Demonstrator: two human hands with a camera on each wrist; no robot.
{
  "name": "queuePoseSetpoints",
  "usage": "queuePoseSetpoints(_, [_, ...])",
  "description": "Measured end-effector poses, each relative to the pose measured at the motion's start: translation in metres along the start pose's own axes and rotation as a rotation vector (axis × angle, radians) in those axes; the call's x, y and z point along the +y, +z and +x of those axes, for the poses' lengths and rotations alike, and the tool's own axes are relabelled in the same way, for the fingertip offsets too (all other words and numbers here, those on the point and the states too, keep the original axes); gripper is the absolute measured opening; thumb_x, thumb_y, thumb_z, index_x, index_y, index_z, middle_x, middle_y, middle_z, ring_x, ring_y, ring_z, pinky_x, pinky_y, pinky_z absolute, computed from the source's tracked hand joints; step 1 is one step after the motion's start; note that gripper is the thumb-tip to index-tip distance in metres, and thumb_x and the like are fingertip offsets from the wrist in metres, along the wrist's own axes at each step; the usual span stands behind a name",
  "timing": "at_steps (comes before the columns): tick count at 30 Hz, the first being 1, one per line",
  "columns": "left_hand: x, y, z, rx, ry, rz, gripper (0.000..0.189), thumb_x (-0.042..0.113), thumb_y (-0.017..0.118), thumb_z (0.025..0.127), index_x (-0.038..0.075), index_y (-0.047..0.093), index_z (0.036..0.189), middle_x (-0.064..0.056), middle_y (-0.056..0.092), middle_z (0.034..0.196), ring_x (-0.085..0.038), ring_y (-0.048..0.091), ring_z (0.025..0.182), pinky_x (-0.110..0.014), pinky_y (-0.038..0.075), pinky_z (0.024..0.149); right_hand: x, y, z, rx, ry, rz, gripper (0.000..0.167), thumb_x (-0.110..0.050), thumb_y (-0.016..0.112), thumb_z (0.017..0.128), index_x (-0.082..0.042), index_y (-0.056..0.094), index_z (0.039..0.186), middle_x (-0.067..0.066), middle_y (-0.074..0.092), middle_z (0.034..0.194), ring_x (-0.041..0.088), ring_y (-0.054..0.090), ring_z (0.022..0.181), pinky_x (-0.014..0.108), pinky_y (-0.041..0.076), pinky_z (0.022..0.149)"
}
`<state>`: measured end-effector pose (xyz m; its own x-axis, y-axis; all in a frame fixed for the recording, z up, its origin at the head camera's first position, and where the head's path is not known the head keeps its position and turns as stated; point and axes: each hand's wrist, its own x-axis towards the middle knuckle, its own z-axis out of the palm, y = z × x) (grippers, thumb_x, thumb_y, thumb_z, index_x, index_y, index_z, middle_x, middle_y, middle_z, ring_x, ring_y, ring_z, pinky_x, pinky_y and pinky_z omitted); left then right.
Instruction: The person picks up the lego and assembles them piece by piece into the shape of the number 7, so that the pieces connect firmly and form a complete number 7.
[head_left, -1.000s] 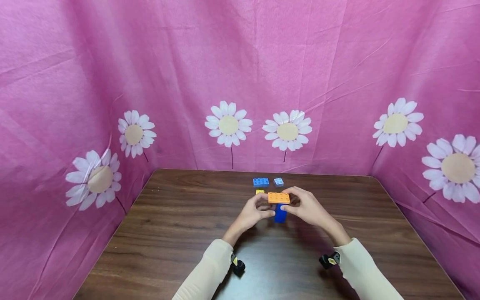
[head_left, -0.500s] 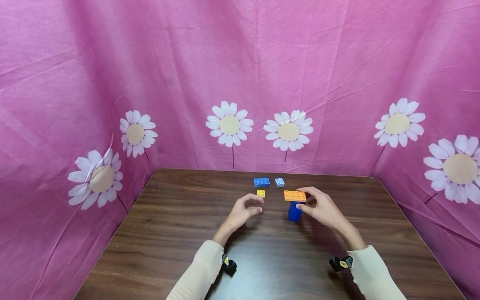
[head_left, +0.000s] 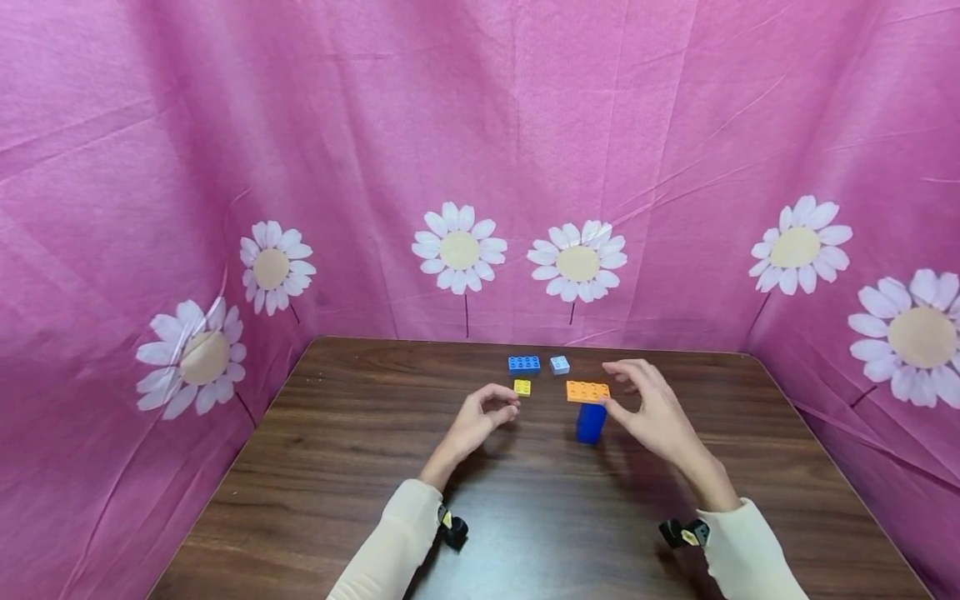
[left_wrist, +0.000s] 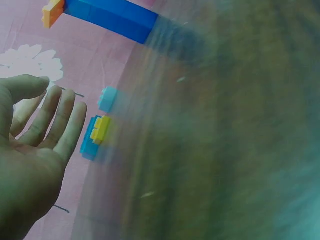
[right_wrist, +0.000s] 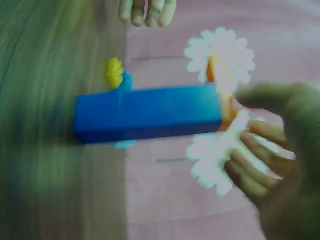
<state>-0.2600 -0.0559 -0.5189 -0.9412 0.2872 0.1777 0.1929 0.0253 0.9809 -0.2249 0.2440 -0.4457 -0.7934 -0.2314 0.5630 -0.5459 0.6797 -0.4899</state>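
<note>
Orange brick [head_left: 588,392] tops upright blue tower [head_left: 590,425].
Right hand [head_left: 656,417] spreads beside it, gripping nothing; left hand [head_left: 474,422] loosely curved, empty.

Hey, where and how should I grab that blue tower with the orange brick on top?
Probably around the middle of the blue tower, pinching its flat, upright sides, with the right hand coming from the right, where it's nearest. The orange brick overhangs mostly to the left, so gripping there might tip it.
</note>
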Motion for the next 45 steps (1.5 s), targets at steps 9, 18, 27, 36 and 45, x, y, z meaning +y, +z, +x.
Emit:
queuePoseSetpoints(9, [0.010,-0.012,0.024,0.162,0.071,0.208,0.009,0.010,0.075,0.099,0.001,0.078,0.101,-0.022,0.077,0.092,-0.019,0.066,0.073,-0.025,0.057,0.067,-0.058,0.052,-0.014,-0.009,-0.218,0.042,0.016,-0.001,0.078,0.093,-0.015,0.078,0.102,-0.006,0.074,0.097,0.005,0.064,0.084,0.018,0.053,0.074])
queuePoseSetpoints(18, [0.005,-0.016,0.063,0.128,0.099,0.514,0.019,0.008,0.066,0.105,-0.004,0.076,0.116,-0.014,0.079,0.102,-0.024,0.072,0.094,-0.031,0.059,0.084,-0.049,0.116,0.007,-0.298,0.078,-0.145,0.021,-0.007,0.075,0.097,-0.002,0.075,0.118,0.010,0.072,0.115,0.025,0.071,0.103,0.044,0.062,0.089])
queuePoseSetpoints(27, [-0.001,-0.009,0.082,-0.019,0.101,0.760,0.031,-0.005,0.058,0.104,-0.004,0.068,0.133,-0.019,0.064,0.139,-0.034,0.063,0.131,-0.046,0.050,0.114,-0.036,0.140,0.028,-0.388,0.066,-0.245,0.048,-0.007,0.076,0.096,0.012,0.061,0.136,0.030,0.059,0.144,0.045,0.058,0.135,0.054,0.049,0.115])
queuePoseSetpoints(36, [-0.004,-0.007,0.085,-0.202,0.105,0.981,0.035,0.001,0.058,0.106,0.000,0.065,0.141,-0.016,0.058,0.147,-0.031,0.058,0.139,-0.042,0.046,0.120,-0.031,0.145,0.027,-0.424,0.077,-0.300,0.046,-0.009,0.078,0.095,0.006,0.063,0.136,0.024,0.059,0.141,0.043,0.059,0.126,0.052,0.056,0.104])
queuePoseSetpoints(45, [-0.009,-0.006,0.077,-0.155,0.060,0.948,0.017,0.004,0.075,0.098,0.005,0.065,0.113,-0.009,0.062,0.120,-0.025,0.062,0.117,-0.039,0.052,0.107,-0.032,0.142,0.019,-0.377,0.000,-0.298,0.035,-0.002,0.084,0.088,-0.002,0.070,0.119,0.018,0.061,0.119,0.038,0.059,0.102,0.048,0.060,0.088])
